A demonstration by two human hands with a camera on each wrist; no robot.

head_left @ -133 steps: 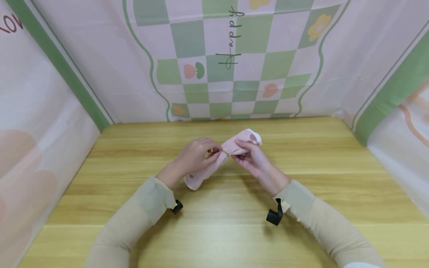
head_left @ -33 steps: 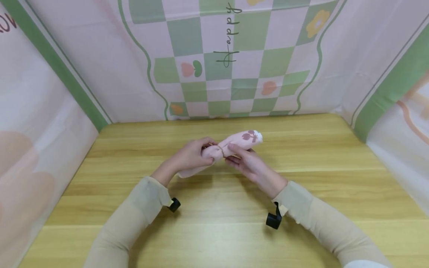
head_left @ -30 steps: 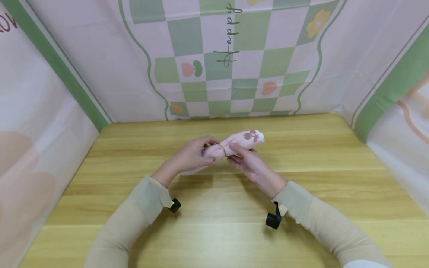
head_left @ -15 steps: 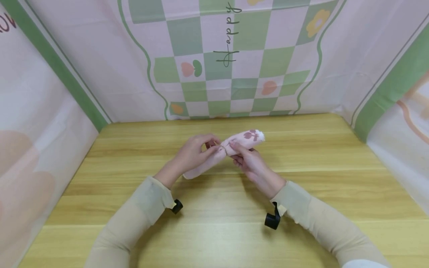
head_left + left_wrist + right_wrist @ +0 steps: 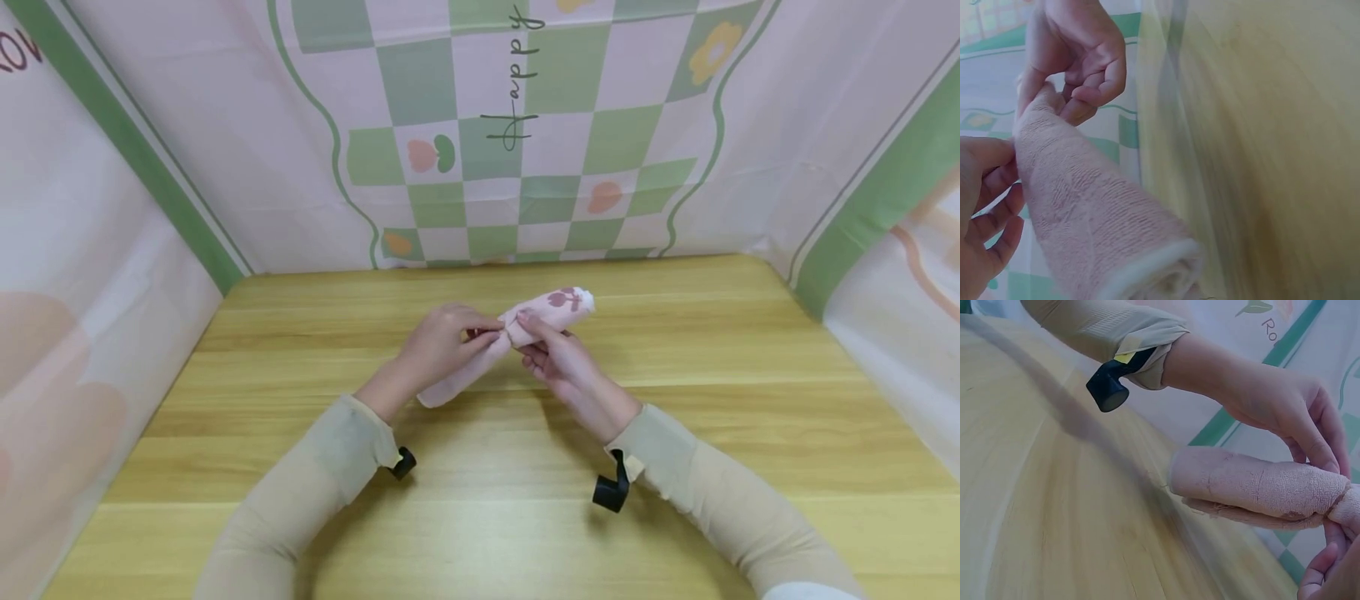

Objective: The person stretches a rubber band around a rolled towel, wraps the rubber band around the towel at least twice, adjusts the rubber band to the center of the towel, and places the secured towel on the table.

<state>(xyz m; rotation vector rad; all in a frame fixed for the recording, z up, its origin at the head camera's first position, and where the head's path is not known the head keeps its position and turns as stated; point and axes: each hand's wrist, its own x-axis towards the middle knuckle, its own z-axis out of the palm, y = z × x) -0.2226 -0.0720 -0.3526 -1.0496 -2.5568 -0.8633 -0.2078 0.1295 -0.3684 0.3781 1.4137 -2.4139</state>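
A pink towel [image 5: 468, 373] with a dark cherry-like print is rolled into a slanting bundle, held over the table. A thin brown band [image 5: 510, 337] cinches its middle. My left hand [image 5: 438, 346] pinches at the band with thumb and fingertips, from the left. My right hand [image 5: 566, 362] grips the towel just right of the band, thumb on top and fingers beneath. In the right wrist view the band [image 5: 1339, 500] sits in a deep crease beside the left fingertips. In the left wrist view the towel's rolled end [image 5: 1154, 275] faces the camera, and the band is hidden.
The wooden table [image 5: 480, 517] spreads under both forearms. Behind it hangs a printed cloth [image 5: 555, 133] with green checks, and more cloth closes off both sides. Small black wrist cameras [image 5: 611, 493] stick out below the sleeves.
My left hand has let go of its wide grip on the towel's left half and now pinches at the band. The towel's left half shows more. The right hand keeps its grip.
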